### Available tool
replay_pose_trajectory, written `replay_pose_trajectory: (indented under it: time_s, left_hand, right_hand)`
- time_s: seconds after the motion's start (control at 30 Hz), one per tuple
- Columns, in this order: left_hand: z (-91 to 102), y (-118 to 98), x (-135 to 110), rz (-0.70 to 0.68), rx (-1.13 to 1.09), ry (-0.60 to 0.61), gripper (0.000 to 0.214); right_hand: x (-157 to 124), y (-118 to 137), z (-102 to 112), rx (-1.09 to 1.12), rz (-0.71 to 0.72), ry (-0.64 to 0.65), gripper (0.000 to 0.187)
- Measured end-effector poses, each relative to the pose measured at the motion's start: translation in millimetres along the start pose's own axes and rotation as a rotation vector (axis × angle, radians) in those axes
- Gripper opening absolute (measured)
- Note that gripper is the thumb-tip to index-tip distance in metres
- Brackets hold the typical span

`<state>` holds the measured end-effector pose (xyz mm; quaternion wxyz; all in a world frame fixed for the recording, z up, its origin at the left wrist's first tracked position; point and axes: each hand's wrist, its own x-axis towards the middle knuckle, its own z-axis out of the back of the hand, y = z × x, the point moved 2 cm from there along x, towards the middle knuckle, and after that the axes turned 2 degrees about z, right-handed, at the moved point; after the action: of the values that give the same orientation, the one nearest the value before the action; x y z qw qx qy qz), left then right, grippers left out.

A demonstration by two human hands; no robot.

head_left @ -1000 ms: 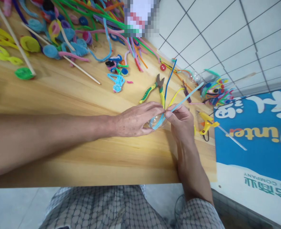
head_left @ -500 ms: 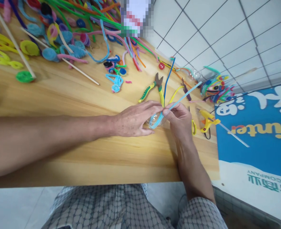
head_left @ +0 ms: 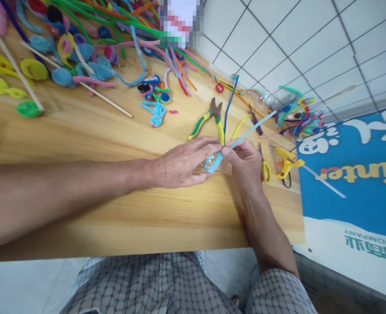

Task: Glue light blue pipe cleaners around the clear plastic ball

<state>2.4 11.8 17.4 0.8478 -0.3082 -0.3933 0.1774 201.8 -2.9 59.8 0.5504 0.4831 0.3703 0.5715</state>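
Between my hands is a clear, round, ball-like piece (head_left: 207,162), partly hidden by my fingers. A light blue pipe cleaner (head_left: 258,124) bends around it, and its free end sticks out up and to the right. My left hand (head_left: 188,163) is curled around the clear ball from the left, thumb below and fingers above. My right hand (head_left: 246,163) pinches the pipe cleaner between thumb and forefinger at the ball's upper right. Just beyond my fingers lie green-and-yellow pliers (head_left: 216,117), a dark blue pipe cleaner (head_left: 231,104) and a yellow pipe cleaner (head_left: 241,125).
Yellow-handled scissors (head_left: 266,171) and a yellow glue gun (head_left: 284,162) lie right of my right hand. Colourful pipe cleaners (head_left: 140,22) and coiled pieces crowd the table's far left. A bundle of colourful pieces (head_left: 299,115) sits by the tiled wall (head_left: 278,39).
The view has shifted slightly. My hands keep nearly the same hold on the ball and light blue pipe cleaner; the scissors show more beside my right hand.
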Motion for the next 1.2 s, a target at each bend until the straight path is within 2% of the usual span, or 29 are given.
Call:
replay_pose_trajectory:
  time_s: [0.27, 0.5, 0.67, 0.93, 1.2]
  left_hand:
    - [2.2, -1.0, 0.6, -0.024, -0.006, 0.005, 0.055]
    - [0.1, 2.9, -2.2, 0.076, -0.022, -0.011, 0.057]
    - [0.4, 3.1, -1.4, 0.095, -0.031, 0.033, 0.050]
    - [-1.4, 7.6, -1.9, 0.080, -0.038, 0.037, 0.058]
    - [-1.8, 6.3, -1.6, 0.059, -0.041, 0.009, 0.058]
  right_hand:
    - [-2.2, -1.4, 1.2, -0.027, -0.012, -0.006, 0.043]
    - [-3.2, -4.7, 1.2, -0.066, 0.018, -0.003, 0.045]
    - [-2.9, -3.2, 0.0, -0.040, 0.017, -0.012, 0.046]
    - [-4.3, -1.0, -0.3, -0.044, 0.007, 0.002, 0.043]
    - [-4.6, -1.9, 0.0, -0.057, 0.025, 0.014, 0.043]
